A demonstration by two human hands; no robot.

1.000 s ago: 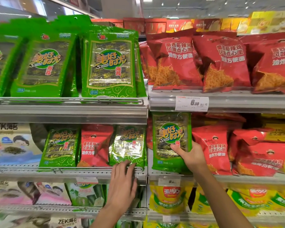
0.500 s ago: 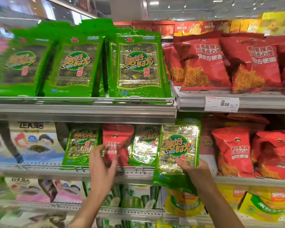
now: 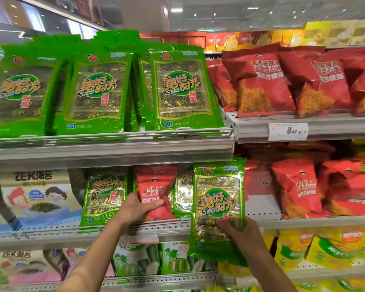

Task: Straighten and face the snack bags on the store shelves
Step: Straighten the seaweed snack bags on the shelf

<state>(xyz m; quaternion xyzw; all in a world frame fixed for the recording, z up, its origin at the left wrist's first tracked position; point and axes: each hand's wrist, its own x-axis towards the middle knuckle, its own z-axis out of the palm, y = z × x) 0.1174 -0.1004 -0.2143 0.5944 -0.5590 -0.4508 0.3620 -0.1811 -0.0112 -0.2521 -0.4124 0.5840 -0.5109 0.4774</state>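
- Green seaweed bag point(image 3: 218, 209) held upright in front of the middle shelf point(image 3: 156, 226), face toward the camera; its lower part hangs past the shelf lip and covers part of the packs on the shelf below.
- Right hand point(image 3: 240, 233) grasps this bag at its lower right, thumb laid across the printed front, fingers hidden behind.
- Left hand point(image 3: 135, 209) grips a red noodle-snack bag point(image 3: 154, 190) at its lower half, thumb across the front; bag stands on the middle shelf, slightly tilted.
- Red bag sits between two green seaweed packs: one just to its left point(image 3: 104, 194), upright; one to its right point(image 3: 182, 190), mostly covered by the held green bag.
- Upper shelf point(image 3: 114, 152), left section: three rows of large green seaweed bags point(image 3: 177, 89), upright, leaning slightly, behind a wire rail.
- Upper shelf, right section: red noodle-snack bags point(image 3: 261, 81), crumpled and leaning at different angles; white price tag point(image 3: 288, 131) on the edge strip below.
- Middle shelf, right section: more red bags point(image 3: 297, 186), uneven; bare perforated shelf surface visible beside the held bag.
- Far left: cartoon-printed seaweed pack point(image 3: 36, 197).
- Bottom shelf: green cucumber-print packs point(image 3: 135, 260) and yellow bags point(image 3: 325, 249); edges of the view blurred.
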